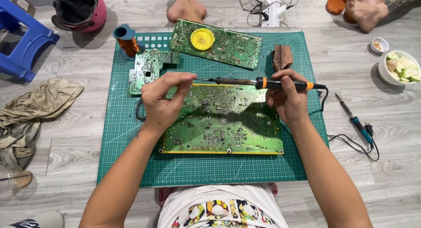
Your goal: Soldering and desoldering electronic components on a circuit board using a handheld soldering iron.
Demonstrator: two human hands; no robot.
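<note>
**Soldering iron held over the large circuit board**

My right hand (pixel 287 101) has its grip clamped on the black-and-orange handle of the soldering iron (pixel 263 83). The iron lies level, its dark tip pointing toward my left hand (pixel 161 103) and ending just beside that hand's fingertips. The left grip is pinched together, thumb against forefinger; whether it holds anything I cannot tell, as any object there is too small to see. The iron's cord (pixel 323 98) drops from the handle at the right edge of the green cutting mat (pixel 197 171).

The large green circuit board (pixel 221 122) lies flat at the centre of the mat, directly under both hands. The mat lies on the floor (pixel 66 153).

Along the far edge of the mat:
- a second long circuit board (pixel 228 46), with a round yellow tin (pixel 202 39) on it;
- a smaller irregular board (pixel 149 68) toward the far left corner;
- a blue stand with a copper coil (pixel 126 41) at that corner;
- a brown worn block (pixel 283 57) toward the far right corner.

On the floor beyond the right edge lie a second iron with a blue handle (pixel 355 120) and a white bowl of pale pieces (pixel 401 68). A crumpled cloth (pixel 30 109) lies beyond the left edge.
</note>
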